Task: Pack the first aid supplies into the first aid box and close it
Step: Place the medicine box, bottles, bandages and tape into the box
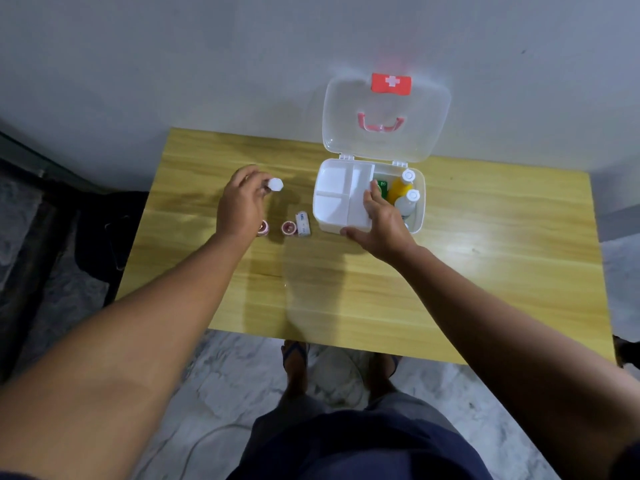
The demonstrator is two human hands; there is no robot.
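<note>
Head view looks down on a wooden table (346, 289) against a wall. Toward its left edge, the left hand (240, 202) pinches a small bottle with a white cap (275, 184), cap pointing right. Under it sit two small pink-red rolls (288, 227) and a white roll (303, 223) lying with its long axis toward the far edge. At the far edge the first aid box (325, 220) stands open, lid (386, 133) upright, bottles (401, 190) upright inside. The right hand (381, 223), fingers spread, rests on its white divider tray (341, 192).
</note>
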